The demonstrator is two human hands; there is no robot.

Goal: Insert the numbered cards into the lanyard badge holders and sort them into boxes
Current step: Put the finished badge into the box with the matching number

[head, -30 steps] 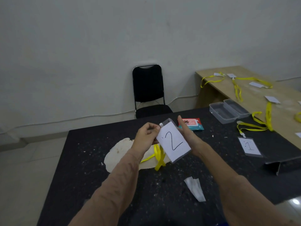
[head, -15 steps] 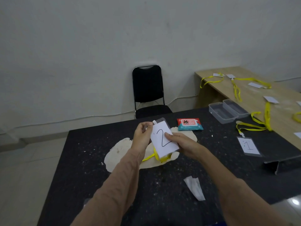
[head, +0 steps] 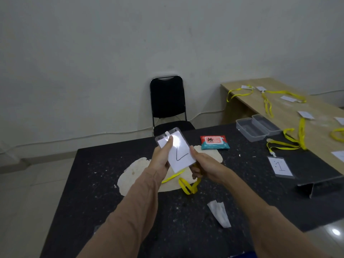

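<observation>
We're holding the badge holder [head: 177, 131] up over the black table [head: 93, 183], both hands on it. Left hand [head: 162, 157] grips its left edge, thumb pressed flat on the card [head: 181, 157] marked 2. Right hand [head: 204, 166] pinches the lower right corner. Card pokes out past the holder's bottom edge; how far in, we can't tell. Yellow lanyard [head: 188, 185] hangs down onto the table. Two clear boxes [head: 258, 127] sit far right, with the finished badge [head: 280, 166] marked 1 nearer us.
</observation>
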